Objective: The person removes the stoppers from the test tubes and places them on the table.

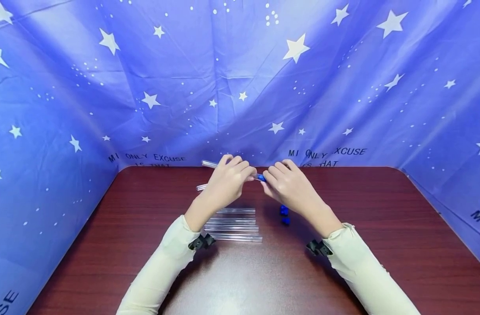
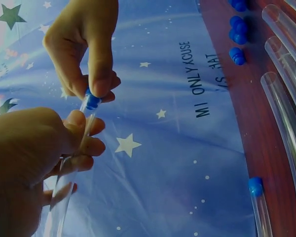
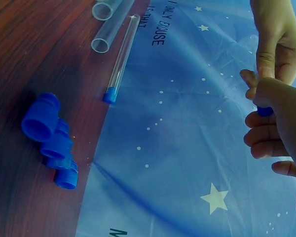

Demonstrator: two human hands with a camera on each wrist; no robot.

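Over the table's far edge, my left hand grips a clear plastic tube, fingers wrapped around its length. A blue cap sits at the tube's near end, and my right hand pinches it between thumb and fingers. How deep the cap sits in the tube I cannot tell. Below the left hand lie several clear tubes side by side. Loose blue caps stand in a short row under my right hand. One tube lying by the far edge bears a blue cap on its end.
The dark red wooden table has rounded far corners. A blue cloth with white stars hangs behind and along both sides, close to the table's edges. Black wrist cameras are strapped over the light sleeves.
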